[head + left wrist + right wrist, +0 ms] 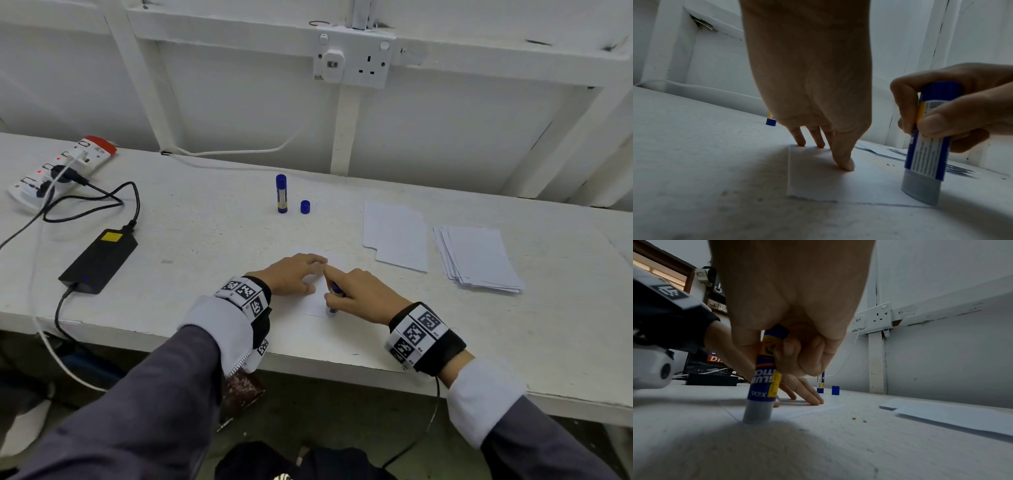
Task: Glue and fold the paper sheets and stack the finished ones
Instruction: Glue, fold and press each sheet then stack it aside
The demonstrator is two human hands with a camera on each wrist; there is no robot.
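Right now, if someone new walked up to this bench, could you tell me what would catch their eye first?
Probably the two hands at the bench's near edge: the right hand grips an inverted blue glue stick pressed onto a paper sheet, which the left hand pins with its fingertips. Behind them stands a second glue stick beside a loose blue cap.

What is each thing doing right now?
left hand: fingers flat, pressing the sheet
right hand: grips glue stick
glue stick: uncapped, tip down on sheet
sheet: flat on table
second glue stick: upright, capped
loose cap: standing alone
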